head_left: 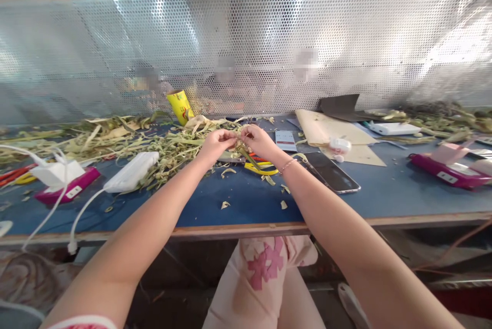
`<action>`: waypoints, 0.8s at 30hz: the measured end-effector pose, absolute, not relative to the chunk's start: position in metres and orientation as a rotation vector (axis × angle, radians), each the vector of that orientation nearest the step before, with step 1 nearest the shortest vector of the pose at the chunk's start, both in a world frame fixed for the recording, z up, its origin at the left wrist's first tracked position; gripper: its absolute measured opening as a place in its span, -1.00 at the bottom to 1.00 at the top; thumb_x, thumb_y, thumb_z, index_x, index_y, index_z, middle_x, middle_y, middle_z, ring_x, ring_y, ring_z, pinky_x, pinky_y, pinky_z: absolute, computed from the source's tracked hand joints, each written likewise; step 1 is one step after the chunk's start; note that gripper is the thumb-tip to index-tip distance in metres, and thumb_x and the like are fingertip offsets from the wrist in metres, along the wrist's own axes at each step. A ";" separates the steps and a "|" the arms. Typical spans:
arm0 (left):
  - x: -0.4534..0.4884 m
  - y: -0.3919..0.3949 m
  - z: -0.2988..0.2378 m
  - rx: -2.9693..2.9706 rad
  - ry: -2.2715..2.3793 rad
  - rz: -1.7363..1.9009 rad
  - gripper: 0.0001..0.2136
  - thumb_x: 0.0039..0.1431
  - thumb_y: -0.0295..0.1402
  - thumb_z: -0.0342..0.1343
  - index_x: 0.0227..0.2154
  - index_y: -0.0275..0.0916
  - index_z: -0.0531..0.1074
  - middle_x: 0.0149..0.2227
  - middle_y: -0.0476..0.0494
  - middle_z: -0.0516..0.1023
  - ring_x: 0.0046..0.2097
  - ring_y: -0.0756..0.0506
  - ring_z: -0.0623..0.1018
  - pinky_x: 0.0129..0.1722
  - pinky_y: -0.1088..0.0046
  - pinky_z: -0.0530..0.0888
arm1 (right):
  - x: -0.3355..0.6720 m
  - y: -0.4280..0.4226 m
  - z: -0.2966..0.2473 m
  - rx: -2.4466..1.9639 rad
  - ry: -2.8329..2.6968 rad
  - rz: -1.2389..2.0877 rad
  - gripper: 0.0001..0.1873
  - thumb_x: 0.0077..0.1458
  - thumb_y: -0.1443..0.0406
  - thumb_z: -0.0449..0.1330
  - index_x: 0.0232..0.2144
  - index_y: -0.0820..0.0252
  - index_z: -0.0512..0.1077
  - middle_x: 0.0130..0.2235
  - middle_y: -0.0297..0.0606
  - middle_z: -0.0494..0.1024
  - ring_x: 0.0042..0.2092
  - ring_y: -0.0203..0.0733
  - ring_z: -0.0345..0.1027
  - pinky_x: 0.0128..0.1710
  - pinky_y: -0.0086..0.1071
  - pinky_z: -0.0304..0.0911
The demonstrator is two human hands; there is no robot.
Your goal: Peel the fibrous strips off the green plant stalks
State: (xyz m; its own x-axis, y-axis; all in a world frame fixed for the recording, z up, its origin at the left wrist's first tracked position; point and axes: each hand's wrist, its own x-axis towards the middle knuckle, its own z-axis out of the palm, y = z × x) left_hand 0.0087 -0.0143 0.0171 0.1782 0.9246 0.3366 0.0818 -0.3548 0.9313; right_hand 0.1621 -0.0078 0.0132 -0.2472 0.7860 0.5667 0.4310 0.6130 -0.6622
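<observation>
My left hand and my right hand meet above the middle of the blue table, with fingers pinched together. Between the fingertips is a small piece of dried plant, partly covered by the fingers. To the left, beside my left hand, spreads a loose heap of pale green dried stems and leaves. Under my right hand lie scissors with yellow handles, and a bit of orange-red handle shows behind them. Leaf scraps are scattered nearby on the table.
A yellow can leans by the perforated metal screen; blurred people sit behind it. On the right are a dark phone, brown paper and a magenta power strip. A white power bank and cables lie left.
</observation>
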 end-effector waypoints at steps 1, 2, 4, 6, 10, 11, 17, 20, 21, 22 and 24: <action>0.009 -0.014 0.017 1.582 0.965 1.286 -0.77 -0.29 -0.32 0.26 -0.54 -0.30 0.39 -0.56 0.00 0.42 -0.48 0.04 0.42 -0.39 0.43 0.42 | 0.162 -0.008 0.013 -0.976 -1.875 0.482 -0.91 -0.06 0.37 0.05 -0.57 0.19 0.22 -0.47 -0.35 0.26 -0.34 -0.29 0.14 -0.26 -0.36 0.11; 0.010 -0.015 0.017 1.540 0.951 1.294 -0.77 -0.30 -0.31 0.27 -0.56 -0.30 0.38 -0.56 -0.01 0.42 -0.48 0.04 0.42 -0.40 0.44 0.42 | 0.161 -0.009 0.013 -0.975 -1.868 0.501 -0.90 -0.05 0.36 0.04 -0.57 0.19 0.22 -0.47 -0.35 0.26 -0.34 -0.29 0.15 -0.27 -0.37 0.11; 0.011 -0.016 0.018 1.459 0.935 1.310 -0.76 -0.33 -0.31 0.29 -0.57 -0.30 0.38 -0.56 -0.02 0.42 -0.49 0.04 0.41 -0.44 0.46 0.41 | 0.161 -0.010 0.013 -0.964 -1.847 0.537 -0.90 -0.04 0.34 0.03 -0.56 0.19 0.22 -0.48 -0.36 0.26 -0.35 -0.30 0.16 -0.29 -0.38 0.12; 0.012 -0.018 0.020 1.388 0.933 1.318 -0.76 -0.33 -0.31 0.29 -0.58 -0.30 0.38 -0.57 -0.02 0.41 -0.51 0.05 0.40 -0.49 0.49 0.38 | 0.160 -0.011 0.012 -0.952 -1.829 0.563 -0.91 -0.04 0.34 0.03 -0.55 0.18 0.22 -0.49 -0.38 0.26 -0.37 -0.31 0.16 -0.31 -0.39 0.12; 0.013 -0.020 0.021 1.351 0.944 1.313 -0.77 -0.29 -0.31 0.25 -0.56 -0.30 0.36 -0.58 0.00 0.38 -0.52 0.07 0.37 -0.51 0.52 0.34 | 0.159 -0.008 0.009 -0.951 -1.822 0.632 -0.93 -0.04 0.33 0.02 -0.53 0.18 0.22 -0.51 -0.41 0.23 -0.45 -0.35 0.13 -0.37 -0.40 0.12; 0.013 -0.020 0.020 1.356 0.951 1.314 -0.78 -0.27 -0.31 0.24 -0.56 -0.30 0.36 -0.58 0.01 0.38 -0.52 0.07 0.37 -0.50 0.52 0.34 | 0.158 -0.007 0.008 -0.950 -1.823 0.636 -0.93 -0.04 0.32 0.03 -0.53 0.18 0.22 -0.51 -0.41 0.23 -0.46 -0.36 0.12 -0.38 -0.40 0.12; 0.013 -0.018 0.015 1.455 0.967 1.317 -0.80 -0.21 -0.30 0.23 -0.56 -0.30 0.36 -0.59 0.03 0.35 -0.53 0.09 0.34 -0.50 0.53 0.29 | 0.158 -0.005 0.006 -0.962 -1.781 0.611 -0.92 -0.07 0.29 0.05 -0.49 0.19 0.25 -0.48 -0.39 0.24 -0.42 -0.33 0.14 -0.39 -0.41 0.12; 0.013 -0.019 0.014 1.522 0.975 1.300 -0.79 -0.21 -0.27 0.23 -0.58 -0.29 0.35 -0.59 0.05 0.34 -0.53 0.09 0.33 -0.48 0.53 0.30 | 0.157 -0.007 0.007 -0.921 -1.781 0.625 -0.89 -0.07 0.25 0.07 -0.49 0.19 0.25 -0.45 -0.36 0.26 -0.39 -0.33 0.16 -0.39 -0.41 0.14; 0.013 -0.019 0.014 1.536 0.981 1.296 -0.79 -0.22 -0.28 0.22 -0.59 -0.29 0.35 -0.59 0.05 0.34 -0.53 0.09 0.33 -0.47 0.52 0.31 | 0.157 -0.008 0.008 -0.910 -1.778 0.623 -0.88 -0.07 0.24 0.07 -0.50 0.19 0.25 -0.43 -0.35 0.26 -0.39 -0.32 0.16 -0.38 -0.41 0.14; 0.013 -0.019 0.013 1.547 0.991 1.296 -0.80 -0.22 -0.28 0.22 -0.60 -0.29 0.34 -0.60 0.06 0.33 -0.53 0.09 0.32 -0.46 0.52 0.31 | 0.157 -0.008 0.009 -0.907 -1.771 0.616 -0.87 -0.07 0.24 0.07 -0.51 0.19 0.25 -0.42 -0.34 0.27 -0.38 -0.32 0.16 -0.37 -0.40 0.14; 0.014 -0.017 0.013 1.573 1.021 1.311 -0.81 -0.23 -0.31 0.21 -0.61 -0.29 0.34 -0.61 0.07 0.33 -0.53 0.09 0.32 -0.46 0.52 0.30 | 0.158 -0.007 0.009 -0.923 -1.748 0.596 -0.88 -0.06 0.25 0.07 -0.52 0.20 0.26 -0.40 -0.33 0.28 -0.38 -0.33 0.16 -0.36 -0.40 0.15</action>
